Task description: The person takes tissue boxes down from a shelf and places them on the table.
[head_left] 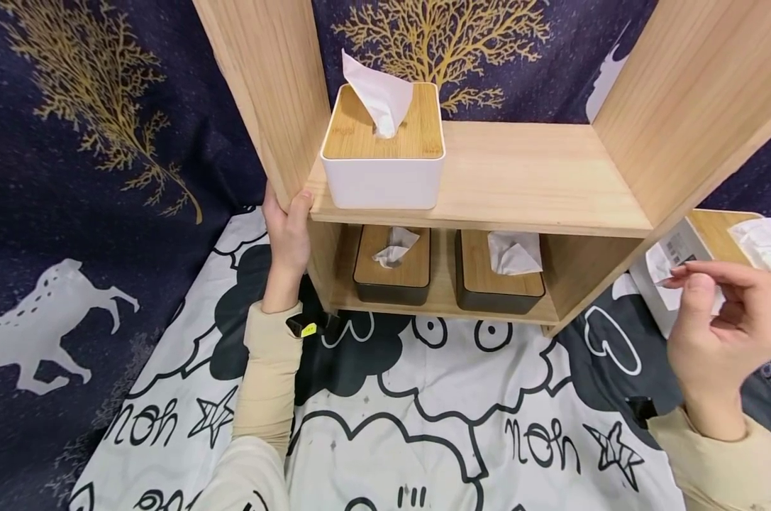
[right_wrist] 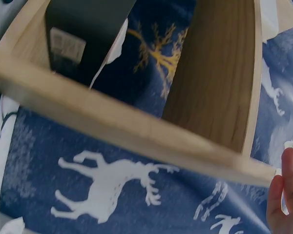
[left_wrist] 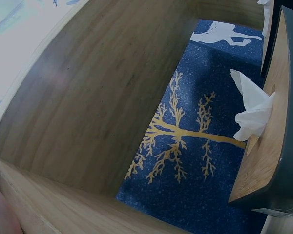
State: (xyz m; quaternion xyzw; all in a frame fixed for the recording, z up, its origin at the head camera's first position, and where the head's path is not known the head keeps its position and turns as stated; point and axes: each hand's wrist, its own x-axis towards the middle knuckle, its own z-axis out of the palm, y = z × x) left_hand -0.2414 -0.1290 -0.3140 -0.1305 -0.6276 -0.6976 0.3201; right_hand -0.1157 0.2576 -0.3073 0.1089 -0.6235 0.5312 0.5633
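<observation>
My left hand (head_left: 287, 234) grips the left side panel of a pale wooden shelf (head_left: 519, 167), its thumb at the front end of the middle board. On that board, at the left, sits a white tissue box (head_left: 385, 183) with a bamboo lid and a tissue sticking up. Two dark tissue boxes (head_left: 394, 293) (head_left: 500, 301) stand in the lower compartment. My right hand (head_left: 733, 326) hovers right of the shelf, fingers loosely bent, in front of another white tissue box (head_left: 662, 298). White material shows near its fingertips; I see nothing clearly held.
A patterned black-and-white cloth (head_left: 385, 454) covers the surface below. Behind hangs a dark blue cloth (head_left: 187, 85) with gold branches and white animals. The shelf's right side panel (head_left: 691, 106) stands between the middle board and the outer box.
</observation>
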